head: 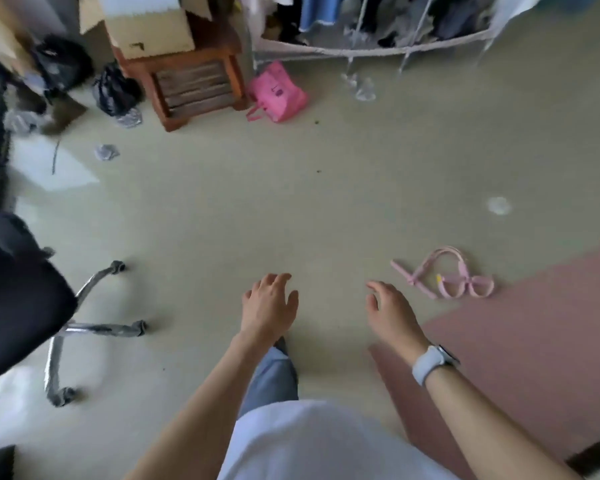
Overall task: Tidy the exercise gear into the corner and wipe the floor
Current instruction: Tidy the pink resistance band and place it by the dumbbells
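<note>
A pink resistance band with looped handles [445,273] lies on the pale floor, just beyond the corner of a dusty-pink exercise mat [534,341] at the right. My left hand [269,303] hangs over the bare floor with relaxed fingers and holds nothing. My right hand [390,311], with a white watch on its wrist, is also empty, fingers loosely spread, a short way left of the band and not touching it.
A black office chair [21,303] with chrome legs stands at the left. A wooden stool [191,81] bearing cardboard boxes and a pink bag [278,93] sit at the back. A clothes rack [378,32] runs along the far wall. Crumpled paper [106,152] and black bags litter the left.
</note>
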The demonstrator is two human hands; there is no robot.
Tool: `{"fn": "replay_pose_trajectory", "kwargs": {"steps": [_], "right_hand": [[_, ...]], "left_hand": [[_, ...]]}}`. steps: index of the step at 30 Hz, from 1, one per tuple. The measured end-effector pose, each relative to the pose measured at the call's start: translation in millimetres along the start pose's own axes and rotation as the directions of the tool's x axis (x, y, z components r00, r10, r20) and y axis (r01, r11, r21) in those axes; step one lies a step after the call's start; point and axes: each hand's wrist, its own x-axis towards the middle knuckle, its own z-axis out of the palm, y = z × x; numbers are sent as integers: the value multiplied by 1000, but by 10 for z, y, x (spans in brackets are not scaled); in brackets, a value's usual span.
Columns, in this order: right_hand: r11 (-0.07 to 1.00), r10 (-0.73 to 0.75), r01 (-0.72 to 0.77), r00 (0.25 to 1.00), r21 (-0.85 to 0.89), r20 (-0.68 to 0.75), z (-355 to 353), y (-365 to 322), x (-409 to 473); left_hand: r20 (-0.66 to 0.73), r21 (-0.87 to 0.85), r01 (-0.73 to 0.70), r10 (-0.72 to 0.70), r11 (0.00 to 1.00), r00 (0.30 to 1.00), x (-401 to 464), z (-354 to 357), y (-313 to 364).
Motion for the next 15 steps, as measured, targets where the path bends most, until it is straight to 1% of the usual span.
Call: {"fn": "replay_pose_trajectory", "kwargs": {"steps": [4,7,9,11,15], "right_hand": [[982,180,-177,983,67,-40,-337,353,582],[948,301,-292,952,129,-50,-588,510,1136],[913,388,-377,920,153,-50,-762,556,1441],[871,467,-458,884,178,-10,-926,603,1682],[748,621,-591,783,302,-5,-1205,807,2025]], "left_hand": [[105,60,-135,128,989,986,906,-50,638],[185,69,-206,191,976,964,1635,-137,1063],[229,96,-259,233,961,945,2106,-243,1336],[261,129,-302,261,945,929,2552,-335,1612],[362,195,-421,334,886,871,3256,-374,2258]]}}
